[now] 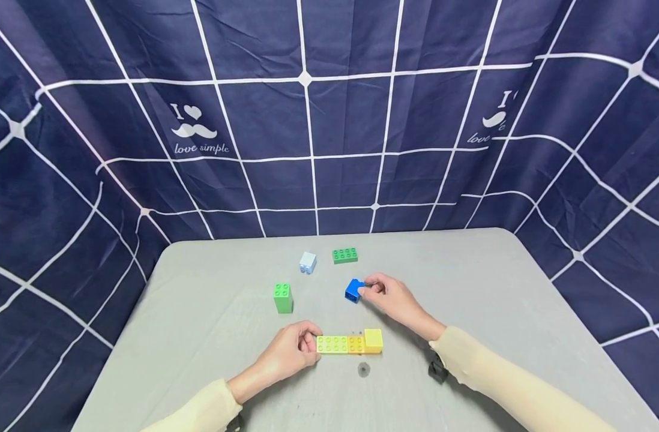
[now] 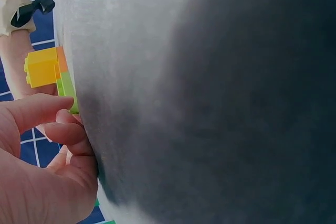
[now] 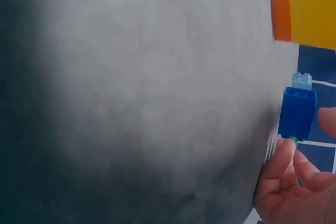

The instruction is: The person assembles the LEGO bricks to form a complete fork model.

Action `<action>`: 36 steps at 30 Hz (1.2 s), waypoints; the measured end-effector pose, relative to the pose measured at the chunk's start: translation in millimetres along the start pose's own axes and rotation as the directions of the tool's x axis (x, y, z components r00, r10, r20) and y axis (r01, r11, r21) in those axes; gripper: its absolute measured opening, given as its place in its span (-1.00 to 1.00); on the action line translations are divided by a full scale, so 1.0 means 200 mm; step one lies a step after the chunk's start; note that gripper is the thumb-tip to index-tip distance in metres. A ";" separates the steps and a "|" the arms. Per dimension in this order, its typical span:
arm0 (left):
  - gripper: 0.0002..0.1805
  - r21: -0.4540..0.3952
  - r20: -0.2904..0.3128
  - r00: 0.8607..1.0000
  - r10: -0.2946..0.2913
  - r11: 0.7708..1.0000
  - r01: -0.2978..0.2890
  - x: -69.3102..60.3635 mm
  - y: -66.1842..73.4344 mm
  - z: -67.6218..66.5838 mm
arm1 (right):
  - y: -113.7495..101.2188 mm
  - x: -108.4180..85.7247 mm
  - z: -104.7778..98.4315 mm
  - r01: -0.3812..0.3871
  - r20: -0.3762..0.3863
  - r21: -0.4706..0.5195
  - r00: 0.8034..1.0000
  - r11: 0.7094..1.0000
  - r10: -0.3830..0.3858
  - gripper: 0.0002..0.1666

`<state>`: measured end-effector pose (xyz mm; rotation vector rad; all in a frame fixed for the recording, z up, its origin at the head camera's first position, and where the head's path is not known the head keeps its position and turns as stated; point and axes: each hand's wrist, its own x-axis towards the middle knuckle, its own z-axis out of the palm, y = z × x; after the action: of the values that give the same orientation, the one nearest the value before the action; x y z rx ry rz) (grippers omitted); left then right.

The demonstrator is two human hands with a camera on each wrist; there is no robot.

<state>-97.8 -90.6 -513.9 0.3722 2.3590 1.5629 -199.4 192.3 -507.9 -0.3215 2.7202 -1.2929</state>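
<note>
My left hand (image 1: pixel 290 355) pinches the left end of a lime brick (image 1: pixel 332 344), thumb on the near side. An orange brick (image 1: pixel 356 344) and a taller yellow brick (image 1: pixel 373 341) continue that row to the right. In the left wrist view, the left hand (image 2: pixel 50 156) holds the lime end (image 2: pixel 68 92). My right hand (image 1: pixel 398 303) is at the right side of a blue brick (image 1: pixel 353 290) lying on its side. The right wrist view shows the right hand's (image 3: pixel 299 182) fingertips against the blue brick (image 3: pixel 297 113), with another digit apart from it.
A tall green brick (image 1: pixel 283 299) stands left of the blue one. Farther back are a light blue brick (image 1: pixel 308 263) and a flat green brick (image 1: pixel 344 255). The grey table (image 1: pixel 210 300) meets a dark blue gridded curtain (image 1: pixel 340 120). A dark mark (image 1: pixel 364 369) lies below the row.
</note>
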 end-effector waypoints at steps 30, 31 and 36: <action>-0.65 0.022 -0.012 1.000 0.008 1.000 -0.008 0.00 -0.01 0.01 | -0.05 -0.01 0.05 0.052 0.022 0.062 0.998 0.997 -0.054 -0.68; -0.65 0.022 -0.013 1.000 0.008 1.000 -0.008 0.00 -0.01 0.01 | -0.06 -0.02 0.06 0.051 0.026 0.074 0.998 0.996 -0.053 -0.68; -0.65 0.014 -0.014 1.000 0.012 1.000 -0.012 -0.01 -0.01 0.01 | -0.07 -0.02 0.07 0.041 0.036 0.112 0.998 0.993 -0.045 -0.64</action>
<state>-96.5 -90.4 -515.3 0.3806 2.3841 1.5598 -191.7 174.3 -506.0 -0.3917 2.6113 -1.4273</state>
